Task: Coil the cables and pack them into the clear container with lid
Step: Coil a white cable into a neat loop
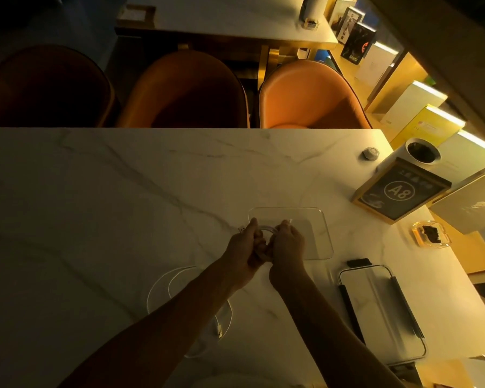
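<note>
Both hands are meeting over the marble table point(95, 191), at the near-left edge of the clear container point(314, 233). The left hand point(244, 247) is closing around a small bundle of white cable point(266, 230), loops showing between the two hands; a plug end point(241, 228) is sticking out to the left of its fingers. The right hand point(287, 243) is gripping the same bundle from the right side, fingers curled, touching the left hand. How tight the coil is cannot be told in the dim light.

A second white cable point(163, 278) is lying in loose loops on the table nearer the camera, partly under the left forearm, with its connector point(219, 330) resting inside the loops. The lid point(381, 312), clear with dark clips, is lying flat on the table near and right of the container, apart from it. A framed sign marked A8 point(401, 191) is standing at the far right.
</note>
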